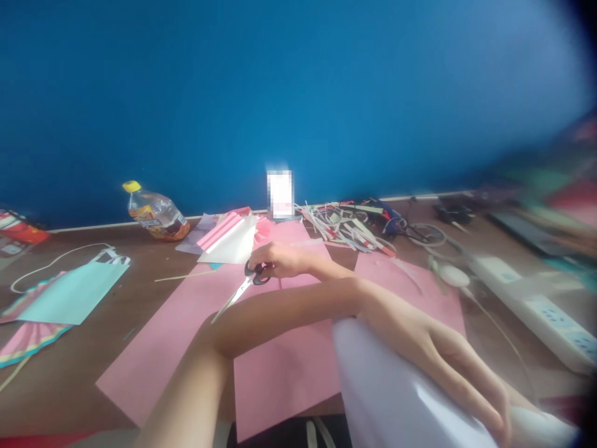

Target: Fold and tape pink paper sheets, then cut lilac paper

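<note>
My right hand [278, 259] is closed round the black handles of a pair of scissors [246, 284], over pink paper. The blades point down and left, close to my left forearm. My left arm crosses in front, and my left hand [433, 348] lies along my right arm with its fingers stretched toward the lower right, near a pale sleeve [536, 428]. No object shows in it. Large pink sheets [289, 373] lie beneath both arms. Just beyond the scissors are a white sheet [228, 247] and a pleated pink paper piece [219, 230].
A yellow-capped bottle [156, 214] leans at the back left. Left of it lie a light-blue sheet [77, 289] and a pleated paper fan [35, 342]. Paper strips [342, 227] are heaped at the back. A white power strip [536, 311] and cables occupy the right. A blue wall [289, 93] stands behind.
</note>
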Available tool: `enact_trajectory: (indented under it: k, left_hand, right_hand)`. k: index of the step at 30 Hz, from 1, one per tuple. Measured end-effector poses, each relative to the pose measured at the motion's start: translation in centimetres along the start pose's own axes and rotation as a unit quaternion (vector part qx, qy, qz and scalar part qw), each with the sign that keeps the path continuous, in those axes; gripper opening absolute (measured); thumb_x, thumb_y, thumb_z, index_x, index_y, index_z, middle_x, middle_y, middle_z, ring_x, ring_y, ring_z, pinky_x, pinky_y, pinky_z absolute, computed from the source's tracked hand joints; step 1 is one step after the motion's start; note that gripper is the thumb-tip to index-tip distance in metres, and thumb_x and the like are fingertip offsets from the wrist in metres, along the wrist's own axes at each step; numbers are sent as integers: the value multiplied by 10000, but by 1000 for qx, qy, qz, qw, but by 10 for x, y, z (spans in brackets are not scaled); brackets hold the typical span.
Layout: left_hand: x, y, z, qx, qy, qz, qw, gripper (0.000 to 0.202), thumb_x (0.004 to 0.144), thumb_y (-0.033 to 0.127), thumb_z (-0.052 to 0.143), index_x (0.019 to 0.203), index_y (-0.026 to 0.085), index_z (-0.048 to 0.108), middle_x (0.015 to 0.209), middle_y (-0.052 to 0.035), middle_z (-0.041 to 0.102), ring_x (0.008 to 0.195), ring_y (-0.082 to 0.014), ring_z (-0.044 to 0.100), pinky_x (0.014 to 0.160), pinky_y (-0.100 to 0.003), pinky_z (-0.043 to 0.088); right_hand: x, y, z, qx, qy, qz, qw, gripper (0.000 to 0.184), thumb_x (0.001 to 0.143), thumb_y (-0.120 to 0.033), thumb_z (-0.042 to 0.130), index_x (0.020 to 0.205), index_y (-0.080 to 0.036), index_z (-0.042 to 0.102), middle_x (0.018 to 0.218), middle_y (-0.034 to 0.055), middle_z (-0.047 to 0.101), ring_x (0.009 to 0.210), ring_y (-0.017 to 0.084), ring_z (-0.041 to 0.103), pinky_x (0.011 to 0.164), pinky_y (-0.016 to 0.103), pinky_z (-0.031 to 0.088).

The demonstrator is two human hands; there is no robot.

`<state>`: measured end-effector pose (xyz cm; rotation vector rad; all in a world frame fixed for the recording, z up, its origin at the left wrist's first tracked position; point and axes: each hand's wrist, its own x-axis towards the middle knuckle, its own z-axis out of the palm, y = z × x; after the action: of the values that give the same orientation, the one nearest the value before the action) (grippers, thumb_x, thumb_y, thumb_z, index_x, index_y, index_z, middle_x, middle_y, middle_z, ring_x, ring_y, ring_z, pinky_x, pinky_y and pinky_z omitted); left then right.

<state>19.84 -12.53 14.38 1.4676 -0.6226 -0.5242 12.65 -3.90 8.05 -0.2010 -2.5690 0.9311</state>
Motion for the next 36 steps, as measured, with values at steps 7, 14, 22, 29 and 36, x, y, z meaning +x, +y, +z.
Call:
enact_trajectory:
  k: [7, 14, 22, 29, 36]
  left_hand:
    - [-26, 4, 1, 20, 57, -31, 998, 248, 872, 371, 615, 943, 181, 757, 1012, -27, 682, 1122, -184, 615, 1023, -240, 452]
    - [-48, -3, 12, 30, 179, -96, 979, 293, 890, 390, 574, 1019, 171, 721, 1079, -30, 662, 1132, -191, 604, 1005, -283, 459]
    - [-83, -8, 24, 33, 219, -144, 964, 329, 899, 402, 558, 1131, 193, 662, 1174, -25, 639, 1145, -181, 591, 988, -278, 470]
    - [-160, -8, 31, 203, 462, -308, 806, 533, 665, 370, 787, 1172, 259, 665, 1227, -44, 651, 1045, -228, 632, 854, -285, 510]
    - [-245, -37, 30, 153, 600, -399, 676, 354, 674, 341, 772, 977, 176, 691, 1020, -71, 732, 913, -248, 689, 678, -254, 522]
  right_hand:
    - [-2, 4, -5, -32, 17, -33, 999, 135, 872, -119, 624, 1002, -126, 661, 947, 80, 684, 798, 122, 590, 706, 218, 433]
    - [-3, -5, -12, -13, 24, -45, 999, 134, 850, -84, 619, 970, -136, 646, 954, 77, 674, 783, 116, 579, 709, 222, 436]
    - [-7, -1, -29, -41, 158, 25, 986, 115, 806, -123, 590, 905, -142, 643, 872, 47, 660, 750, 123, 548, 691, 244, 420]
    - [-32, 21, -69, 23, 329, 222, 918, 194, 750, -329, 629, 792, -149, 570, 673, -14, 578, 594, 100, 474, 556, 229, 350]
    - [-52, 42, -77, 96, 353, 302, 881, 304, 766, -433, 682, 799, -155, 565, 664, -2, 595, 535, 80, 457, 493, 217, 326]
